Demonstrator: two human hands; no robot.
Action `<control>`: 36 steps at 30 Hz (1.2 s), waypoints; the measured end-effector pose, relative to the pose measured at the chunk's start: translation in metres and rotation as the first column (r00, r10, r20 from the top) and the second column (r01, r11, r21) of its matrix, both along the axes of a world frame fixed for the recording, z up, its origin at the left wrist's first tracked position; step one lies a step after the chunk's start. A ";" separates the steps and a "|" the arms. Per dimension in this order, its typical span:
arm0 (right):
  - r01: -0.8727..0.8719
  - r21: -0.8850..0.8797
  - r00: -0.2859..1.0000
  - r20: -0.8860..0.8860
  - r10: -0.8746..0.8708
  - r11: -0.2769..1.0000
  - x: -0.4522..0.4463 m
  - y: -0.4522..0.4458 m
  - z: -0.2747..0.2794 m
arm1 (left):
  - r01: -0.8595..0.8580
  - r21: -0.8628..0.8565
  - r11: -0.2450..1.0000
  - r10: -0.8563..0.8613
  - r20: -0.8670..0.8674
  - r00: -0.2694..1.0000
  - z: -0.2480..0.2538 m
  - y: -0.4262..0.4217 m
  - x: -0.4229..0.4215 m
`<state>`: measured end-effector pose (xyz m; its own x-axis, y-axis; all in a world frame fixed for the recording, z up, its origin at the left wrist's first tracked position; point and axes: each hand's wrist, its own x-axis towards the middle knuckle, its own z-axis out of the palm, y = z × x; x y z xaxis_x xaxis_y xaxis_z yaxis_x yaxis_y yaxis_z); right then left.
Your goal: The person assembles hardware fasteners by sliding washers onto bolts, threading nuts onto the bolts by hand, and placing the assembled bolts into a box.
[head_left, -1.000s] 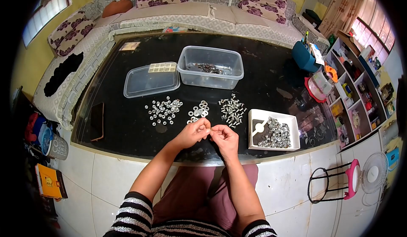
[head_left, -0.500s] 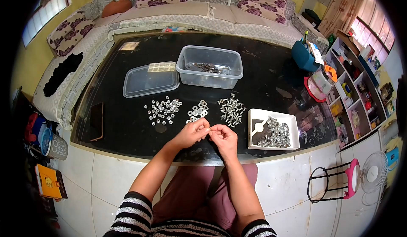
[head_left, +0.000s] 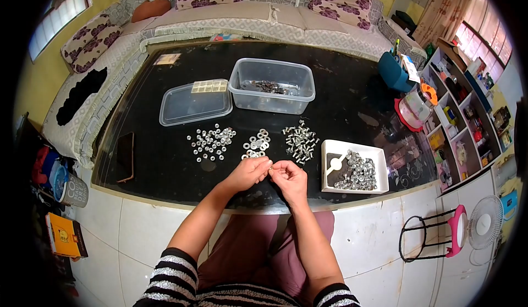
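Two bare hands of mine meet over the near edge of the black table (head_left: 352,109), fingertip to fingertip. My left hand (head_left: 248,175) has its thumb and forefinger pressed together, and my right hand (head_left: 291,181) pinches in from the other side; between them I have a small piece (head_left: 270,167) clamped, too hidden by my fingers for me to tell what it is. Just beyond my left hand lie flat washers (head_left: 257,142) in a loose heap, the nearest close to my knuckles. To the left of those, small round nuts (head_left: 212,140) are scattered, and to the right, short bolts (head_left: 300,142) lie piled at all angles. Farther right, near the table's edge, a white box (head_left: 352,191) holds a heap of shiny metal parts (head_left: 360,172), mostly toward its right side. At the far side of the heaps stands a clear tub (head_left: 273,104) with dark bits (head_left: 269,86) on its floor, its clear lid (head_left: 195,109) lying flat to the left. A phone (head_left: 125,157) lies at the far left.
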<state>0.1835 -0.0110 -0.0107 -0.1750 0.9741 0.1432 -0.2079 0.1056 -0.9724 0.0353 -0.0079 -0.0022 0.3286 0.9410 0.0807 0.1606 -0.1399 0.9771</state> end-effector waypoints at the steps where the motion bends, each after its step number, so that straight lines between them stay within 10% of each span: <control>1: 0.000 0.000 1.000 0.000 0.000 1.000 0.000 0.000 0.000 | -0.011 0.014 1.000 0.011 -0.012 1.000 0.002 0.000 0.001; 36: 0.024 0.000 0.998 -0.050 -0.024 1.000 0.000 -0.002 0.002 | -0.032 0.018 0.999 0.031 0.060 0.998 0.003 -0.002 0.001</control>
